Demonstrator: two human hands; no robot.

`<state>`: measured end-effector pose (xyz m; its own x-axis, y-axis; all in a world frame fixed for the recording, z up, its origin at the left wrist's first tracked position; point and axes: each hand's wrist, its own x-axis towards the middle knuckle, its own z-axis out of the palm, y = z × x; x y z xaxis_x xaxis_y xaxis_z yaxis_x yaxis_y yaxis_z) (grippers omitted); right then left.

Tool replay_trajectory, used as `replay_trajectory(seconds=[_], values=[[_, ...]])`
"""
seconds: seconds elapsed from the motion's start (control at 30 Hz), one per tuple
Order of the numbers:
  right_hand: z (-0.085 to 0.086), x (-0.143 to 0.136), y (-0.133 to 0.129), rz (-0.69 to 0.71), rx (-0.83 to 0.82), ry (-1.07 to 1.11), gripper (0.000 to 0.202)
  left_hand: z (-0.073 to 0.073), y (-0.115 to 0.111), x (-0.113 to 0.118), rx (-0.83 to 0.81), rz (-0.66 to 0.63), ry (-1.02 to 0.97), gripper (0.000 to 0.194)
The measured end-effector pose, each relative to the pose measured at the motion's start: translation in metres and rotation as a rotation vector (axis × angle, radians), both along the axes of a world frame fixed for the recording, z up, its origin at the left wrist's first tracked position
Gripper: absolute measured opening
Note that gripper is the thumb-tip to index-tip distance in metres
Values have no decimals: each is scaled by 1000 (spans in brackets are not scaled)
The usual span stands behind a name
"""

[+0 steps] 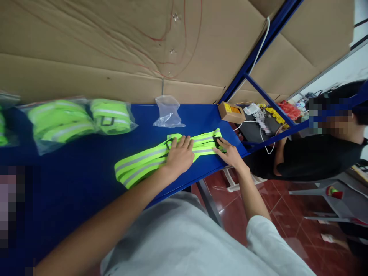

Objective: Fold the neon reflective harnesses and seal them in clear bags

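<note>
A folded neon-yellow reflective belt (140, 165) with silver stripes lies in long layers on the blue table. My left hand (181, 154) rests flat on the middle of the layers, fingers stretched out, close beside a dark buckle (169, 144). At the right end of the belt, my right hand (230, 153) has its thumb and fingers around the folded end, by a black piece (216, 142). The undersides of the fingers are hidden. Behind the belt lies a clear plastic bag (168, 113) holding nothing visible.
Bagged neon belts (61, 120) and another bagged belt (110, 117) lie at the table's back left. A cardboard box (230, 112) sits at the back right corner. A blue frame bar (271, 94) stands beyond it. A person in black (313, 157) sits to the right.
</note>
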<state>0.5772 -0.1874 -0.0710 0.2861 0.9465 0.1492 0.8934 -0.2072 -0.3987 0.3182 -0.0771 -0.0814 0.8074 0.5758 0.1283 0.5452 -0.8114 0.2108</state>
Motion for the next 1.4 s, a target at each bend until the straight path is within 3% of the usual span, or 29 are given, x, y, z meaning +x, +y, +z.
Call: replay_trajectory(seconds=[0.23, 0.37, 0.5, 0.67, 0.77, 0.9, 1.17, 1.27, 1.4], values=[[-11, 20, 26, -281, 77, 83, 66, -1, -1, -2, 34, -16, -38, 59], [-9, 24, 41, -281, 20, 168, 49, -4, 1, -3, 48, -14, -54, 59], [7, 25, 44, -248, 5, 218, 36, -4, 4, -3, 74, -4, -69, 58], [21, 10, 43, -286, 53, 18, 42, -2, 3, -1, 124, 11, -104, 56], [15, -18, 45, -251, 75, -134, 56, -3, -1, 1, 103, 30, -128, 57], [2, -49, 41, -119, 49, -239, 58, -5, -6, 1, 71, 44, -114, 58], [4, -45, 34, 56, -22, -205, 49, -3, -7, 0, 46, 63, -85, 57], [0, -37, 41, -60, -19, -158, 44, 0, -6, 0, 24, 57, -57, 58], [-10, -26, 50, -283, -28, -115, 60, 5, -4, -1, -5, 57, -55, 57]])
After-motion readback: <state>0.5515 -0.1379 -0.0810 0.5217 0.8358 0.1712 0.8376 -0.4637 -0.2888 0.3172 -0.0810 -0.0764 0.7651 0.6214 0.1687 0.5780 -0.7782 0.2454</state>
